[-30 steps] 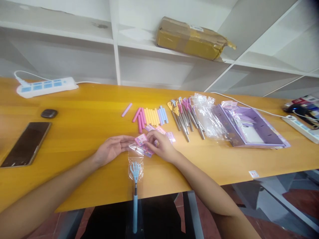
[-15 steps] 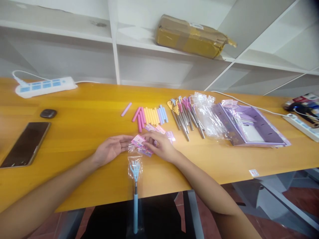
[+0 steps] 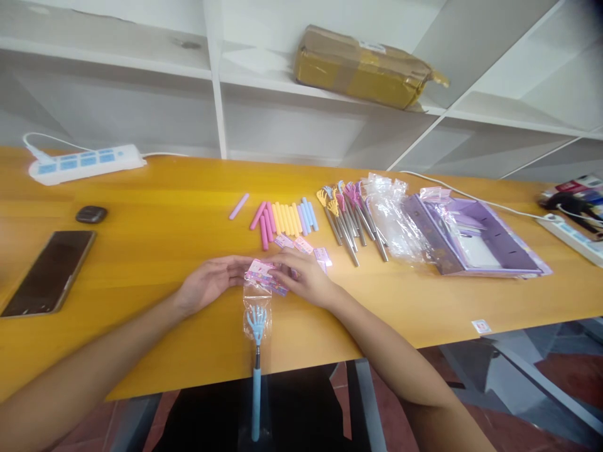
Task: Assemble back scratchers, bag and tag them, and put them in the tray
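Note:
My right hand (image 3: pixel 304 274) pinches a pink and purple printed card (image 3: pixel 259 270) between thumb and fingers. Right at the card's left edge, my left hand (image 3: pixel 211 285) has its fingers stretched out; their tips are partly hidden behind the card and bag top. Below the card hangs a clear plastic bag (image 3: pixel 247 320) containing a light blue back scratcher (image 3: pixel 256 376), which extends past the table's front edge over my lap. More printed cards (image 3: pixel 323 256) lie under and beyond my right hand.
Several pink, yellow and blue tubes (image 3: pixel 287 220) lie in a row, near metal-rod back scratchers (image 3: pixel 351 216). Clear bags (image 3: pixel 393 220) lean against a purple box (image 3: pixel 499 271). A phone (image 3: pixel 49 273), black case (image 3: pixel 91 215) and power strip (image 3: pixel 87 164) are left.
The card in my right hand has tilted and shifted slightly down and left, toward the bag's top. Both hands stay in nearly the same place.

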Demonstrator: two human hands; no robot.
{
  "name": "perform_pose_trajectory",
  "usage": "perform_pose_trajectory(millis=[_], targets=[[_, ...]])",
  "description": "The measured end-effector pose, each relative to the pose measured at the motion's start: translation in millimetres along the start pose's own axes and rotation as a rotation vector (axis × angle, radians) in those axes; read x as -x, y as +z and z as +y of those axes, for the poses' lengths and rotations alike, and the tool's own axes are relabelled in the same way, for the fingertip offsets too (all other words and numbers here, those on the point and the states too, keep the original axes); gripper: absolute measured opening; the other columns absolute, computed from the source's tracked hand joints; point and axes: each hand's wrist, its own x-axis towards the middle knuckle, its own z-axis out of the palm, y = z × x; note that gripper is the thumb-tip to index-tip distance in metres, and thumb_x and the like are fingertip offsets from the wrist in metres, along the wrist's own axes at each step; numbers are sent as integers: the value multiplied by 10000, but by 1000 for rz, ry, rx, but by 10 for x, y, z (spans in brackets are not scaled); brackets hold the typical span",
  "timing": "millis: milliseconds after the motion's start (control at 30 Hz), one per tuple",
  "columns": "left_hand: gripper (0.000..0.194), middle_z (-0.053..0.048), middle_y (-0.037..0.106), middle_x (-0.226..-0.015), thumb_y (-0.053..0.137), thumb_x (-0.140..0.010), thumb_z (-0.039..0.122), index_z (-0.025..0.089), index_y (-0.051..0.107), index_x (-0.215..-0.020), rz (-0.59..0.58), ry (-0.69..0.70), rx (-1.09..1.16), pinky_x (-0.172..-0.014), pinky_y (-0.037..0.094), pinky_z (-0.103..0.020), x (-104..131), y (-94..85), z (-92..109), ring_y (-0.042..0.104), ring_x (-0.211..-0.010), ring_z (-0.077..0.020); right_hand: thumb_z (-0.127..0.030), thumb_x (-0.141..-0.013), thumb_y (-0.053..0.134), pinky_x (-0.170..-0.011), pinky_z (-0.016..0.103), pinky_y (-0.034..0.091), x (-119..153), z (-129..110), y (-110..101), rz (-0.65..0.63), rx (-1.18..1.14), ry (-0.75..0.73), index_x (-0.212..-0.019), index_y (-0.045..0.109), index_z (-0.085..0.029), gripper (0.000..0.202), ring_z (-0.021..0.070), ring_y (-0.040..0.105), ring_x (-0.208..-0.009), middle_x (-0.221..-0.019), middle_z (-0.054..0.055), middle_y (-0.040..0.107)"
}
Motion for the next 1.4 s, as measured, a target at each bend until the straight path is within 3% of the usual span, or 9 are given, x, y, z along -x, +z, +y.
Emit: perform_pose_trajectory(millis=[233,400,667,833,1067,1167,1333,1400], targets=[[461,-201,751,-1362,526,-1000,307,92,770,-1327,10,6,-17,-1094,474,-463,9,19,9,674,-1256,-341,-281,-1086,590,-671,292,519,-15,-58,-8,-60,-38,-25,-1279,725,-234,241,140,590,-725,-965,52,676],[460,-191,767,-1338,542,-997,336,106,782,-1315,8,17,-9,-1062,494,-461,5,36,18,692,-1225,-344,-257,-1097,548,-753,321,551,-8,-109,-18,-106,-80,-21,-1269,729,-243,250,167,647,-834,-1040,74,717],[442,-188,762,-1349,535,-1006,320,119,784,-1310,-6,31,-14,-1053,486,-465,8,42,23,694,-1228,-347,-271,-1087,556,-698,302,519,7,-140,-43,-152,-69,19,-1294,720,-241,266,159,633,-769,-957,53,726],[445,-190,754,-1364,535,-1007,330,120,787,-1308,-1,26,-36,-1047,497,-468,7,41,17,693,-1228,-349,-276,-1080,566,-741,307,531,19,-117,-33,-189,-90,39,-1266,708,-252,235,169,648,-803,-885,26,717],[477,-199,742,-1388,554,-1017,374,119,741,-1374,-63,7,-54,-1092,483,-465,4,26,6,670,-1304,-356,-335,-1055,616,-593,240,422,51,-48,80,1,-123,207,-1283,620,-208,261,118,508,-612,-715,-55,534],[465,-193,738,-1395,544,-1033,367,135,728,-1391,-85,18,-84,-1093,483,-453,11,30,2,672,-1306,-346,-372,-1034,655,-589,236,409,37,-26,99,18,-135,235,-1142,676,-205,200,107,490,-585,-668,-63,521],[444,-179,747,-1380,551,-1032,361,154,741,-1376,-79,16,-123,-1075,499,-436,14,37,4,685,-1282,-334,-436,-1006,685,-557,227,400,10,-18,94,1,-255,316,-1150,671,-196,280,103,485,-567,-651,-72,517],[423,-173,759,-1358,579,-1023,354,162,753,-1358,-63,13,-131,-1062,509,-433,16,49,8,693,-1264,-329,-441,-1011,673,-548,226,384,10,-23,96,-11,-250,326,-1063,686,-194,254,99,467,-560,-639,-66,515]])
